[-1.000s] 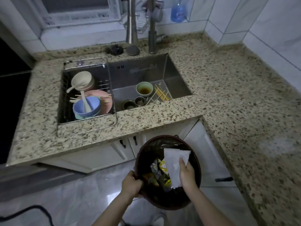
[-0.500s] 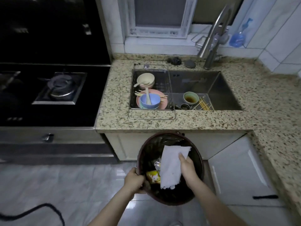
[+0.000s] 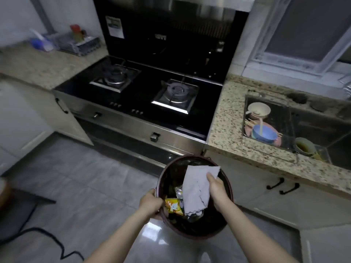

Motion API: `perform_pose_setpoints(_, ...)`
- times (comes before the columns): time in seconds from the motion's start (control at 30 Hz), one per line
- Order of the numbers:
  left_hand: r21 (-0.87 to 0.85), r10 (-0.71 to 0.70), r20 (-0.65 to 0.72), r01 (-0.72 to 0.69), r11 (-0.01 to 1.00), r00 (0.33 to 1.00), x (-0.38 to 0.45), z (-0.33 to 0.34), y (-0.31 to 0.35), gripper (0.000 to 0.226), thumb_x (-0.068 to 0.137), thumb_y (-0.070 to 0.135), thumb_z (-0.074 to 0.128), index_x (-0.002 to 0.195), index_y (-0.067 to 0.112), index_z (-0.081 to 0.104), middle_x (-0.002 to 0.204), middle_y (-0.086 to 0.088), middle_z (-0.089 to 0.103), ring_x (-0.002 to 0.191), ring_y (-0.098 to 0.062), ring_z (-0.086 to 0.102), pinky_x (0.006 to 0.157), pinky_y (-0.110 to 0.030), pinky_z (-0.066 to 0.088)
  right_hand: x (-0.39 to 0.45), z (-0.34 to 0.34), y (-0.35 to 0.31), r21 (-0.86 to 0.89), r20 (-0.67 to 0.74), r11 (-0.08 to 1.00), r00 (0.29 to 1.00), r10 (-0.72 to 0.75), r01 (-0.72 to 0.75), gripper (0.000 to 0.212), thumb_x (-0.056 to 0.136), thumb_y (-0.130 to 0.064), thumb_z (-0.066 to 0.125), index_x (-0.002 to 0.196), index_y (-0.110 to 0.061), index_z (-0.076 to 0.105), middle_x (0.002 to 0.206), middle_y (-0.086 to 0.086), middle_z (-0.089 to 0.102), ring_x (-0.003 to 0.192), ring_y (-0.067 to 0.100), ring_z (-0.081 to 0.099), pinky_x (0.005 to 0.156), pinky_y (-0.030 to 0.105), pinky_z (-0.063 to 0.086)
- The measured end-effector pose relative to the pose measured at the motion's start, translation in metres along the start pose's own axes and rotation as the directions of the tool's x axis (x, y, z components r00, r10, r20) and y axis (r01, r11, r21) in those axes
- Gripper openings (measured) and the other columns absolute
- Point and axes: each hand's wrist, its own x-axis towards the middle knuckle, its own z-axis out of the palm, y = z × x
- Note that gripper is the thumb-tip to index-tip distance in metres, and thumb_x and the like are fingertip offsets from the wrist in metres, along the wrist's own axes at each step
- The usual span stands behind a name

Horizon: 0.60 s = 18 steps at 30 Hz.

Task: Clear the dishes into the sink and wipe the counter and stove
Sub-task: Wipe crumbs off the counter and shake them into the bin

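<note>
Above the bin (image 3: 226, 211), which the left hand (image 3: 151, 203) grips by its rim, the right hand (image 3: 216, 188) pinches a limp, light cloth (image 3: 195, 190) by its upper edge

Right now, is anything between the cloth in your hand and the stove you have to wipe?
Nothing visible blocks the way. The right hand holds the cloth over the bin, which the left hand grips by its rim. The stove lies beyond, with only open floor between.
</note>
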Motion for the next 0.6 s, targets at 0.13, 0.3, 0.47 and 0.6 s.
perform_pose_setpoints(0.13, -0.129, -0.033, -0.071, 0.023, 0.991, 0.997, 0.002, -0.065, -0.009, 0.025, 0.072, -0.005, 0.058, 0.088, 0.013, 0.057, 0.087, -0.015, 0.066, 0.066, -0.030, 0.069, 0.052, -0.043, 0.058, 0.003, 0.070, -0.024, -0.101, 0.094, 0.994, 0.995, -0.035, 0.045, 0.033, 0.099, -0.022, 0.041, 0.121, -0.002, 0.056, 0.117, 0.014, 0.063, 0.096, 0.024, 0.060, 0.080, 0.030, 0.045)
perform_pose_setpoints(0.3, -0.364, -0.119, -0.140, 0.061, 0.929, 0.983, 0.011, -0.140, -0.015, 0.025, 0.073, -0.012, 0.053, 0.092, 0.005, 0.053, 0.084, -0.018, 0.064, 0.065, -0.033, 0.067, 0.051, -0.046, 0.058, 0.011, 0.164, -0.054, -0.190, 0.231, 0.977, 0.971, -0.053, 0.098, 0.024, 0.099, -0.025, 0.041, 0.110, -0.011, 0.056, 0.099, 0.006, 0.062, 0.093, 0.022, 0.058, 0.068, 0.026, 0.045)
perform_pose_setpoints(0.47, -0.536, -0.195, -0.187, 0.066, 0.842, 0.963, 0.034, -0.223, -0.010, 0.032, 0.074, -0.016, 0.045, 0.103, -0.004, 0.053, 0.089, -0.024, 0.064, 0.066, -0.033, 0.065, 0.042, -0.037, 0.054, 0.037, 0.264, -0.062, -0.183, 0.325, 0.979, 0.945, -0.025, 0.089, 0.038, 0.093, -0.033, 0.050, 0.118, -0.007, 0.060, 0.117, 0.010, 0.066, 0.103, 0.026, 0.063, 0.102, 0.041, 0.045)
perform_pose_setpoints(0.6, -0.584, -0.242, -0.248, 0.054, 0.810, 0.938, 0.059, -0.293, 0.004, 0.028, 0.076, -0.015, 0.044, 0.097, -0.001, 0.053, 0.087, -0.024, 0.065, 0.069, -0.036, 0.066, 0.046, -0.041, 0.057, 0.055, 0.352, -0.085, -0.170, 0.405, 0.983, 0.914, 0.008, 0.067, 0.034, 0.097, -0.023, 0.045, 0.120, -0.001, 0.056, 0.112, 0.014, 0.064, 0.103, 0.029, 0.061, 0.093, 0.036, 0.047)
